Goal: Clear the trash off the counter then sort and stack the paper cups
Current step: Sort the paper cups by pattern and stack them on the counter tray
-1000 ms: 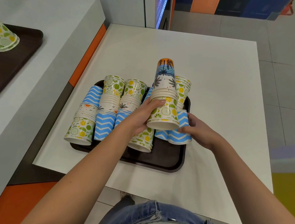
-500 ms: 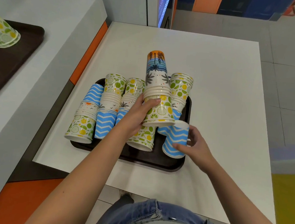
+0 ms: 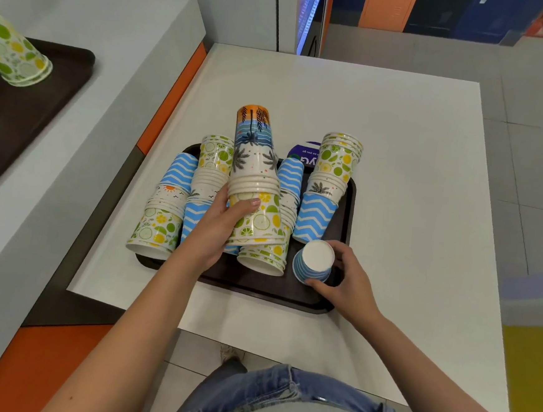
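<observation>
A dark brown tray (image 3: 257, 286) on the white table holds several stacks of patterned paper cups lying on their sides. My left hand (image 3: 220, 224) grips a tall mixed stack (image 3: 254, 178) with citrus cups at its base and palm and sunset cups at its far end. My right hand (image 3: 346, 276) holds a single blue striped cup (image 3: 312, 264) upside down on the tray's front right part, its white bottom facing up. A blue zigzag stack (image 3: 314, 217) with palm and citrus cups lies just behind that cup. More citrus and zigzag stacks (image 3: 162, 216) lie at the left.
A purple object (image 3: 303, 154) shows behind the stacks at the tray's far edge. On the left counter (image 3: 112, 63) a second dark tray (image 3: 28, 105) carries a citrus cup stack (image 3: 12, 52). The table's front edge is close to my legs.
My right hand drew a blue striped cup away from the stacks, turned it bottom up, and brought it to the tray's front right. The left hand kept its hold on the tall stack.
</observation>
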Tool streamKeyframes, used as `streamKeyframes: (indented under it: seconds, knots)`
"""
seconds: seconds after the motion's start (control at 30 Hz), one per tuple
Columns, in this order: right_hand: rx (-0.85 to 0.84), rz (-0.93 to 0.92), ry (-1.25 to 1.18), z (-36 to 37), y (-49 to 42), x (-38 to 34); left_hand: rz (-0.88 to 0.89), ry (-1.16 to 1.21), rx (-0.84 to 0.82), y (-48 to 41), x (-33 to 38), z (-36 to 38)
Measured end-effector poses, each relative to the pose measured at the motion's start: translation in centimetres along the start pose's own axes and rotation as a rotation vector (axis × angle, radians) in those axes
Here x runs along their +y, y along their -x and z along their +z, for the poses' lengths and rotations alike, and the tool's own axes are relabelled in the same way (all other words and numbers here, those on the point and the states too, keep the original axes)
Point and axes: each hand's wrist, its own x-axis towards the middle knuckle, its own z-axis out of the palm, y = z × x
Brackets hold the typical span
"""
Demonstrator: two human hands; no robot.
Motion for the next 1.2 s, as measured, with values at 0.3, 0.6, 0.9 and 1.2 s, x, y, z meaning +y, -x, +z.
streamKeyframes:
  seconds: [0.3,0.6,0.9,1.2]
  knots:
    - [0.228,-0.127,-0.194,-1.9,-1.3,-6.4,-0.026,-0.195,-0.119,1.6,-0.2,0.2]
    - [-0.033,0.249,-0.713,-1.2,-6.3,-13.7,-0.002,-0.482,-0.255,2.8,0.9,1.5]
    - [0.088,0.450,-0.768,0.0,-6.9,-12.7,-0.192,-0.617,-0.168,3.5,2.1,1.6]
    - [0.300,0.476,-0.959,-3.3,-8.1,-11.6,-0.171,-0.629,-0.127,5.0,2.9,-2.7]
